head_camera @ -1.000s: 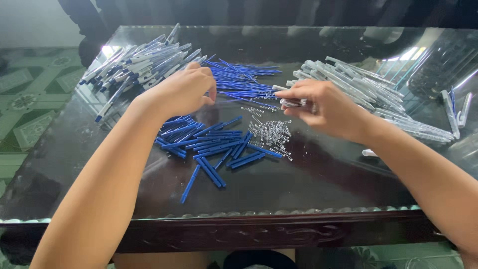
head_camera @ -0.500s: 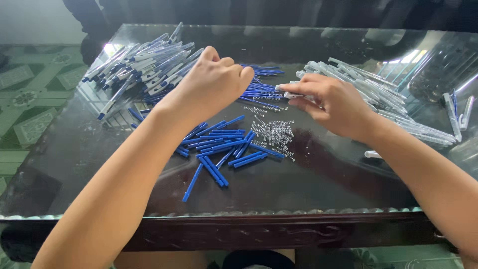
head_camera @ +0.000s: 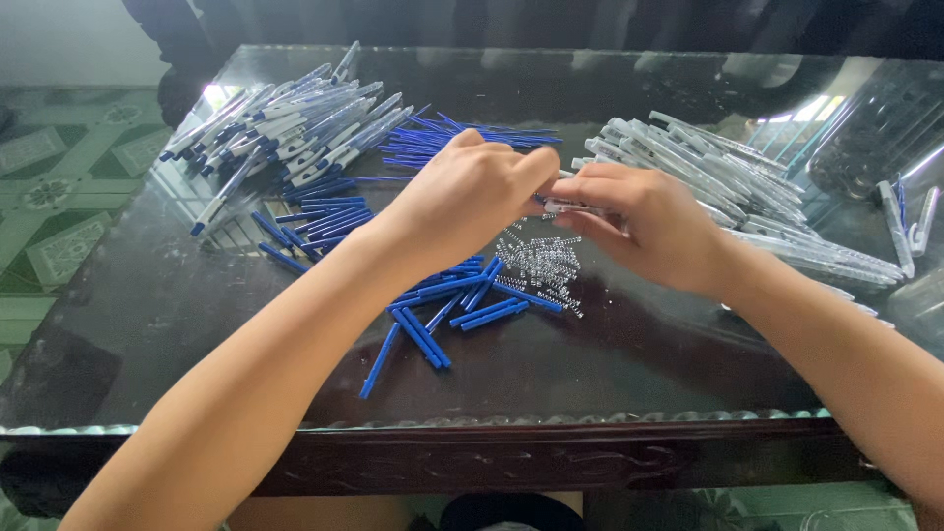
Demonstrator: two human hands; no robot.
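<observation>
Left hand (head_camera: 472, 197) and right hand (head_camera: 644, 226) together, pinching one clear plastic pen barrel (head_camera: 575, 207); small metal springs (head_camera: 544, 264) just below.

This is looking like a home serving as a piecework spot: a glass-topped carved wooden table (head_camera: 629, 393) is sitting on a patterned green tile floor (head_camera: 59, 197), and heaps of pens (head_camera: 285, 128), barrels (head_camera: 728, 187), refills (head_camera: 452, 143) and springs (head_camera: 546, 265) are covering it.
</observation>
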